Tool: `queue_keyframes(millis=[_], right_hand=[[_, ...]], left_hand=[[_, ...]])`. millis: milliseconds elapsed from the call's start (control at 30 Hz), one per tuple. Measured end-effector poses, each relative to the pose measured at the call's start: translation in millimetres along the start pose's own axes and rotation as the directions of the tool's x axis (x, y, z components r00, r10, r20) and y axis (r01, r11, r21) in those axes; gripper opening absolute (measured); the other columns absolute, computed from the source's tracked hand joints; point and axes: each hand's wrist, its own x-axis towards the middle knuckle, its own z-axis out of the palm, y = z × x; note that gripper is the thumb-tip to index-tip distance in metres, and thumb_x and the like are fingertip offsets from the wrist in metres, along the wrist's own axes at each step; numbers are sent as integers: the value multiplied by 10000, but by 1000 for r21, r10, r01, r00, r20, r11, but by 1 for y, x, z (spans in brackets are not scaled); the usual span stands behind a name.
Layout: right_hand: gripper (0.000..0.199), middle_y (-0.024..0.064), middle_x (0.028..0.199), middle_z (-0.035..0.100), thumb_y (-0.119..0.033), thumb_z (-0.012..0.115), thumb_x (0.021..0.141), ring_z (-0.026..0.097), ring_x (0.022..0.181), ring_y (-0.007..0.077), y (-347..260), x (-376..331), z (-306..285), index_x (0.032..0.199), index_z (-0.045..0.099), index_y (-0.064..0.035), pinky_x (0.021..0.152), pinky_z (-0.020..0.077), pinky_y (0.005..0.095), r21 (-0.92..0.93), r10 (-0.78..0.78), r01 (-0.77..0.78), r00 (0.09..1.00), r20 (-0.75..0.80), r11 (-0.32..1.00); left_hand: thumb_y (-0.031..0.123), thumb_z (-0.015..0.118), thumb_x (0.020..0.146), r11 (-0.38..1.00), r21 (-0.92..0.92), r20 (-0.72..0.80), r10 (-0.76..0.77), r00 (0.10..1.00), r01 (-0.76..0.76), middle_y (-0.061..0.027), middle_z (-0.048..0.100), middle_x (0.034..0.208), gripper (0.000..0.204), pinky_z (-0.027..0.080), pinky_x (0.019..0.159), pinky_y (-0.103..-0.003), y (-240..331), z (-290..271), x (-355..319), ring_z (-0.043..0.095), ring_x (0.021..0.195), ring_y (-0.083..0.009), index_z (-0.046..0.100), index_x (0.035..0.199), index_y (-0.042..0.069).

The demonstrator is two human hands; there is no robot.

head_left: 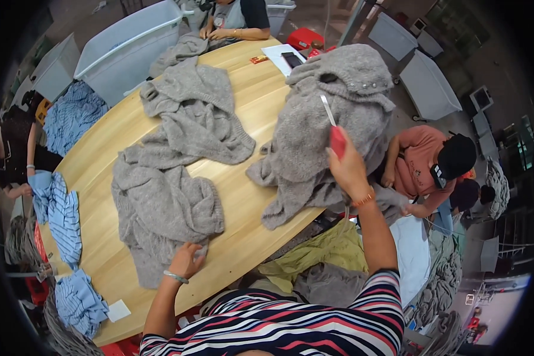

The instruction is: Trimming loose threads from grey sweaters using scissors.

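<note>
Right hand point(350, 171) clasped round a red-handled metal-tipped tool point(337, 141) over the grey sweater heap point(305, 151) right on the counter point(243, 216), left hand point(185, 261) at the left-side grey sweater point(166, 204), pinch indeterminable; risk: a careless tip dip could snag the knit.

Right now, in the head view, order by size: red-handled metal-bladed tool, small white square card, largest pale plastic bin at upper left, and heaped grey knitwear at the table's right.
1. Heaped grey knitwear
2. Pale plastic bin
3. Red-handled tool and square card: too alike to rank; the right hand partly hides the tool.
</note>
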Motion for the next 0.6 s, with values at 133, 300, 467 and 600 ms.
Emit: queue_keyframes(millis=[133, 300, 467, 600], right_hand=[[474, 244, 888, 646, -178, 564, 853, 645, 815, 396, 19, 77, 39, 1289, 457, -26, 721, 503, 445, -43, 0, 8, 982, 189, 999], [287, 162, 709, 631, -310, 516, 833, 630, 641, 294, 74, 173, 27, 782, 609, -44, 565, 473, 425, -374, 141, -37, 957, 254, 927], [277, 60, 685, 649, -249, 670, 832, 610, 542, 147, 158, 197, -32, 941, 599, -5, 474, 495, 297, -61, 544, -540, 832, 107, 839], [240, 74, 713, 645, -180, 605, 893, 602, 562, 150, 111, 150, -18, 1015, 566, 22, 504, 499, 297, -161, 297, -290, 955, 22, 943]], left_hand=[[173, 687, 754, 999, 21, 63, -32, 997, 31, -187, 578, 1058, 349, 463, 849, -434, 12, 1, -3, 560, 974, -381, 605, 1063, 31], [194, 703, 752, 979, 186, -178, -49, 983, 83, -237, 487, 1226, 461, 434, 923, -437, -10, 13, -11, 505, 1084, -408, 521, 1133, 10], [209, 754, 702, 950, 248, -423, -70, 904, 190, -254, 432, 1290, 705, 354, 986, -471, 8, 22, 26, 401, 1212, -427, 427, 1318, 105], [169, 749, 648, 907, 346, -510, -31, 860, 238, -211, 461, 1269, 618, 335, 960, -501, -13, 30, 49, 385, 1226, -393, 514, 1216, 113]])
